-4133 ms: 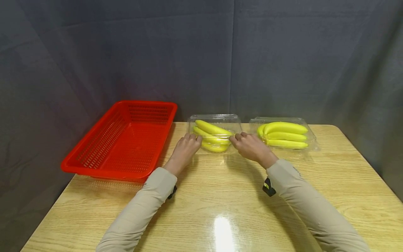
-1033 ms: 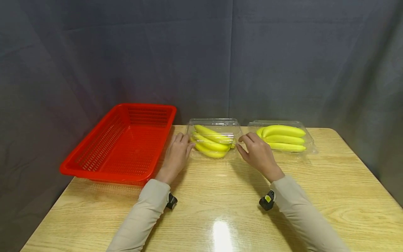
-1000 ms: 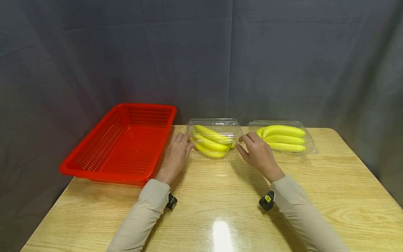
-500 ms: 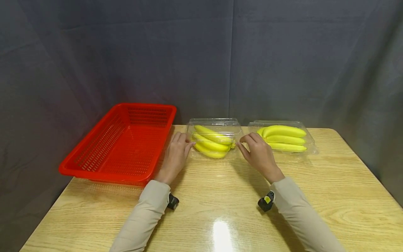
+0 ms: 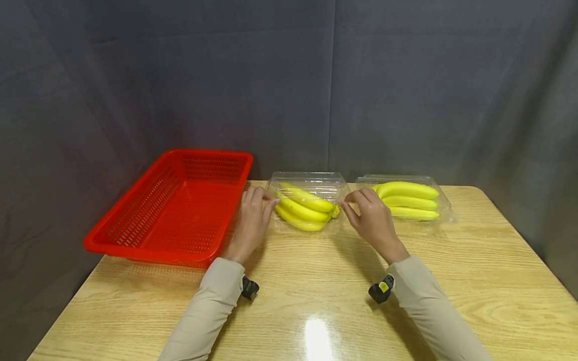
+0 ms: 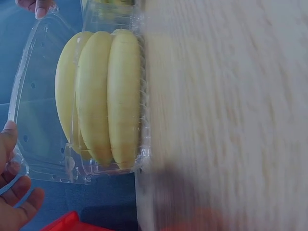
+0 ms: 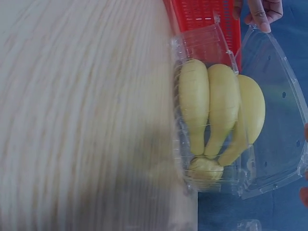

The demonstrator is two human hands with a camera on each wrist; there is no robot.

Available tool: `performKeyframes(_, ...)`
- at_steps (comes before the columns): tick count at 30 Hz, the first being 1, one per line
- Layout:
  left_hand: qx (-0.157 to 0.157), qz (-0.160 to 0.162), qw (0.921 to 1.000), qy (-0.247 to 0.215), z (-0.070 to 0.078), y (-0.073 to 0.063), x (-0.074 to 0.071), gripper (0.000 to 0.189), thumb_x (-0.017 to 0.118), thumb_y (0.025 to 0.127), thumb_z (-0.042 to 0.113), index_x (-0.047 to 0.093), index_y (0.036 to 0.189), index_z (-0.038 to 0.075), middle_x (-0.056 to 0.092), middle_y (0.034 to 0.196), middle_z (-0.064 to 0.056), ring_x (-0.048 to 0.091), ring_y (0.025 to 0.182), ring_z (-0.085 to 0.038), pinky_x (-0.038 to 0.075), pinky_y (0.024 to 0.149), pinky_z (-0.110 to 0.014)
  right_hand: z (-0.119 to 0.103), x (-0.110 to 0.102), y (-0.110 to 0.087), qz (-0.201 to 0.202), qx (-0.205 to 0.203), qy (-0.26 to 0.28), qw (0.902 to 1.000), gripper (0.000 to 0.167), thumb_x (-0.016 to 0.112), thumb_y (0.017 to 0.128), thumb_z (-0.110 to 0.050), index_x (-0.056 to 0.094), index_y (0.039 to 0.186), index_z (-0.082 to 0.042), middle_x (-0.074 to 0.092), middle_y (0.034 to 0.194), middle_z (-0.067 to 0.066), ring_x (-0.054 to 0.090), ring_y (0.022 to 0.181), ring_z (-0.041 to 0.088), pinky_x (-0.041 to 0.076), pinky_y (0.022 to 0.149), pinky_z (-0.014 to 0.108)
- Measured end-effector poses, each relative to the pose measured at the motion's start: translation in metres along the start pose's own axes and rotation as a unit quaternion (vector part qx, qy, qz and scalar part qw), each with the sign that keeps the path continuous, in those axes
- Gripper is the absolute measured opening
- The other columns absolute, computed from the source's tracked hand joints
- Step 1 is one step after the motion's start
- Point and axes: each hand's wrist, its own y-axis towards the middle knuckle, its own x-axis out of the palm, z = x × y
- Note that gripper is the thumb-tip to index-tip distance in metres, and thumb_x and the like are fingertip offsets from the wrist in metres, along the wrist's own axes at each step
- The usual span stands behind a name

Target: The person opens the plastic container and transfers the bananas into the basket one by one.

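A clear plastic clamshell box [image 5: 311, 176] holding a bunch of yellow bananas [image 5: 302, 213] sits at the table's far edge. Its lid [image 6: 36, 103] stands raised, tilted away from the base. My left hand [image 5: 253, 218] pinches the lid's near-left corner between thumb and fingers. At the near-right corner my right hand [image 5: 372, 220] pinches the same rim. In the left wrist view, the left fingers [image 6: 19, 190] curl at the lid's edge. Only fingertips [image 7: 306, 187] of the right hand show at the right wrist view's border.
A red perforated plastic basket [image 5: 189, 220] stands on the left of the wooden table [image 5: 325, 296]. To the right is a second clear clamshell box [image 5: 444, 213] with bananas [image 5: 408, 200] inside, partly behind my right hand. A dark grey curtain [image 5: 289, 90] hangs behind the table.
Since four seconds ago both hands have shifted from knuckles-up grips on the box's front to pinches at its sides. Over the last half second the lid's front edge has risen slightly.
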Motion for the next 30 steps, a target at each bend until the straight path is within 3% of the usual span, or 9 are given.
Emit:
performKeyframes(16, -0.004, 0.043, 0.998, -0.047, 0.005, 0.011, -0.002, 0.022, 0.073, 0.087, 0.012, 0.057, 0.091, -0.003, 0.053, 0.093, -0.015, 0.05, 0.092, -0.033, 0.043, 0.08, -0.04, -0.003, -0.008, 0.012, 0.022, 0.01, 0.004, 0.9997, 0.018, 0.078, 0.083, -0.01, 0.064, 0.087, 0.001, 0.062, 0.083, 0.013, 0.06, 0.077, 0.03, 0.054, 0.065, 0.043)
performKeyframes(30, -0.061, 0.046, 0.9925, -0.095, 0.014, 0.016, -0.007, 0.023, 0.077, 0.083, 0.014, 0.06, 0.088, 0.001, 0.056, 0.089, -0.014, 0.051, 0.088, -0.033, 0.041, 0.08, -0.043, -0.004, -0.013, 0.016, 0.034, 0.023, 0.007, 0.9991, 0.02, 0.079, 0.082, -0.011, 0.064, 0.086, 0.001, 0.061, 0.082, 0.013, 0.059, 0.075, 0.03, 0.053, 0.063, 0.043)
